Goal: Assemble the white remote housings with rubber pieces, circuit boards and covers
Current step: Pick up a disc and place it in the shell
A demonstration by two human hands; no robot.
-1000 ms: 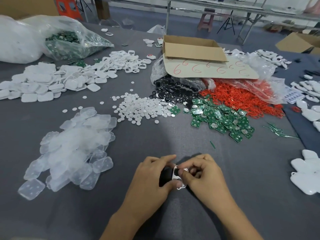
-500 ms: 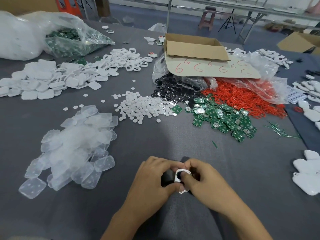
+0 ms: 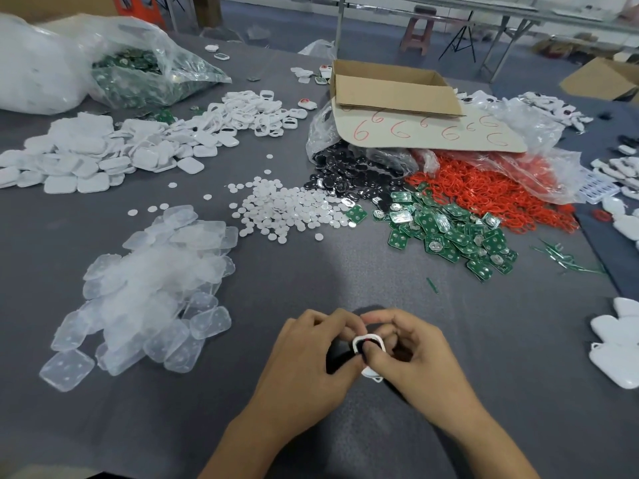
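Note:
A small white remote housing [image 3: 370, 344] with a dark opening and a red edge inside sits between both hands near the table's front. My left hand [image 3: 311, 357] grips its left side with curled fingers. My right hand [image 3: 415, 354] holds the right side, its thumb pressing into the opening. Much of the housing is hidden by the fingers. Parts lie in heaps beyond: clear rubber pads [image 3: 148, 292], white discs [image 3: 287, 209], green circuit boards [image 3: 449, 233], black pieces [image 3: 349, 178], red rings [image 3: 484, 191], white covers [image 3: 90, 157] and white housing frames [image 3: 249, 112].
A cardboard box [image 3: 390, 88] on a sheet marked with red sixes stands at the back centre. Plastic bags [image 3: 114, 63] sit at the back left. Finished white remotes [image 3: 615, 340] lie at the right edge. Bare grey cloth [image 3: 311, 281] stretches in front of the heaps.
Both hands have stayed on the housing and turned it a little; the right thumb now presses into its opening. The view has shifted slightly.

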